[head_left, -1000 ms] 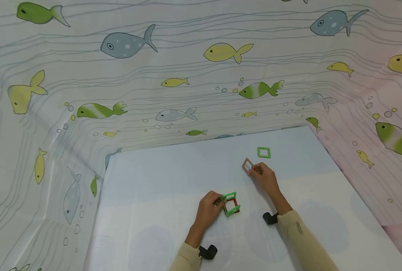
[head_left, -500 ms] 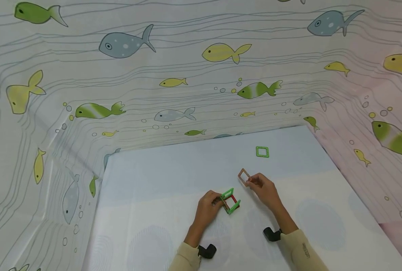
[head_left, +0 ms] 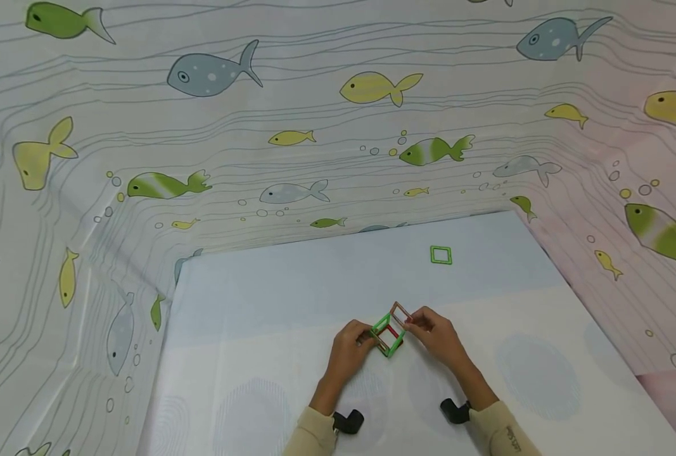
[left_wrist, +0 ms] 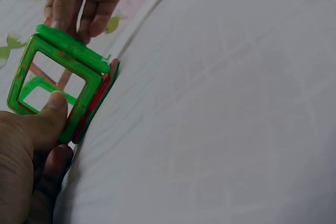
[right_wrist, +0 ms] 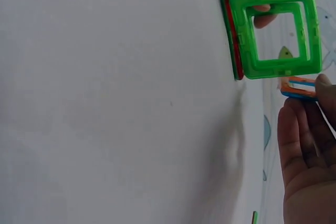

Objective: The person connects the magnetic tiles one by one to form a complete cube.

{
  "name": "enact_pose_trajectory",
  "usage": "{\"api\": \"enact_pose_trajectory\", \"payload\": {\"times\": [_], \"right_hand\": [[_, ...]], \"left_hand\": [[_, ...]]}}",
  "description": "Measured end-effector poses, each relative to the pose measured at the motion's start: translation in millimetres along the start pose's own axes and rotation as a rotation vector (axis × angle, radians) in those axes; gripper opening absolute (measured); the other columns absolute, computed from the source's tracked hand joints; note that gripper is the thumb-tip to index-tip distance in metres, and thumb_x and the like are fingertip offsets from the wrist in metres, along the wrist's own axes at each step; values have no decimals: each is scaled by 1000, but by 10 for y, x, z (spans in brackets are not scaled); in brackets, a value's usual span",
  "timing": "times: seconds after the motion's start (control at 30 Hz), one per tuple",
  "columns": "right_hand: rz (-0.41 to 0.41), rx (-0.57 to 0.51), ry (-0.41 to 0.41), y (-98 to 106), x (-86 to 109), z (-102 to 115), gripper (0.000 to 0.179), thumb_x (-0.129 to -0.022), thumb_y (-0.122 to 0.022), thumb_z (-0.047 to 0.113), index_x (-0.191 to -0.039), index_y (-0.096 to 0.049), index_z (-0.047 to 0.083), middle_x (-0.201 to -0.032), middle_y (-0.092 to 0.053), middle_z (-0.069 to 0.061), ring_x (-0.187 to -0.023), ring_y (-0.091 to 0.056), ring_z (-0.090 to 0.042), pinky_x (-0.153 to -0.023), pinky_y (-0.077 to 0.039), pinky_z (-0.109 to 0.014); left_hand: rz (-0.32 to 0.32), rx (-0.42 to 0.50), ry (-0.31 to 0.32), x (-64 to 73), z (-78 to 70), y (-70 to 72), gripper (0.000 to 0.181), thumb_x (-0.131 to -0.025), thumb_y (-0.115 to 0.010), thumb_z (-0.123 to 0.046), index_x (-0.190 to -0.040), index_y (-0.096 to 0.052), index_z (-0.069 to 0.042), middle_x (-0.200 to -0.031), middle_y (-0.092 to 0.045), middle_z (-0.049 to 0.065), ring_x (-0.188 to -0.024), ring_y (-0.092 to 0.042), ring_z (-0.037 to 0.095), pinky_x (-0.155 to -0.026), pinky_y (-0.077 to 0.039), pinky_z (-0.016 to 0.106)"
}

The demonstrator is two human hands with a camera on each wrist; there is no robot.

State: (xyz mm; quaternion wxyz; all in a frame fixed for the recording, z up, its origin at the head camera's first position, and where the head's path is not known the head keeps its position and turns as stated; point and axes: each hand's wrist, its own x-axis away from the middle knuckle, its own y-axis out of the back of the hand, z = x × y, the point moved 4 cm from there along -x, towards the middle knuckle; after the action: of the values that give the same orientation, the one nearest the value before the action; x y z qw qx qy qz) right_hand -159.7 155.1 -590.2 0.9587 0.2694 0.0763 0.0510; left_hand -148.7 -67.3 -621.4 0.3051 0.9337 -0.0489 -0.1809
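Note:
A small box of square magnetic tiles stands on the table, with green sides (head_left: 397,344) and a red base (right_wrist: 234,40). My left hand (head_left: 350,351) grips its left side, the thumb lying across a green tile (left_wrist: 86,100) in the left wrist view. At the far right edge of the box, my right hand (head_left: 439,335) pinches an orange square tile (head_left: 404,310) between thumb and fingers. That tile shows a blue edge (right_wrist: 299,95) in the right wrist view. Whether it touches the box I cannot tell.
One loose green square tile (head_left: 432,255) lies flat towards the back right of the white table (head_left: 269,291). Fish-patterned sheeting (head_left: 315,158) rises behind the table and at both sides. Black wrist cameras (head_left: 456,411) sit on both wrists.
My right hand has brought the orange tile down and left, from near the loose green tile to the box. The box has turned slightly in my left hand.

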Motion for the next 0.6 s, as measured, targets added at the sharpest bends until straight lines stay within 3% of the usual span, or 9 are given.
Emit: {"api": "enact_pose_trajectory", "payload": {"times": [0.23,0.6], "right_hand": [[14,12,10,-43,40,4,13,-89,-76,19,-96,-65,19,-89,-72,5,-75,-62,-2,-65,-54,-24],[58,-1,59,-44,108,-47,13,-90,-75,16,-100,-67,19,-96,-74,2,-79,-65,-2,-67,-56,-24]], "left_hand": [[-16,0,-38,-5,-12,5,18,-86,-79,-14,-102,-72,-13,-92,-64,-3,-80,-62,5,-68,-53,19],[-17,-16,-28,-4,-32,16,16,-85,-79,-12,-99,-72,-12,-89,-64,-3,-79,-62,6,-68,-53,18]]}}
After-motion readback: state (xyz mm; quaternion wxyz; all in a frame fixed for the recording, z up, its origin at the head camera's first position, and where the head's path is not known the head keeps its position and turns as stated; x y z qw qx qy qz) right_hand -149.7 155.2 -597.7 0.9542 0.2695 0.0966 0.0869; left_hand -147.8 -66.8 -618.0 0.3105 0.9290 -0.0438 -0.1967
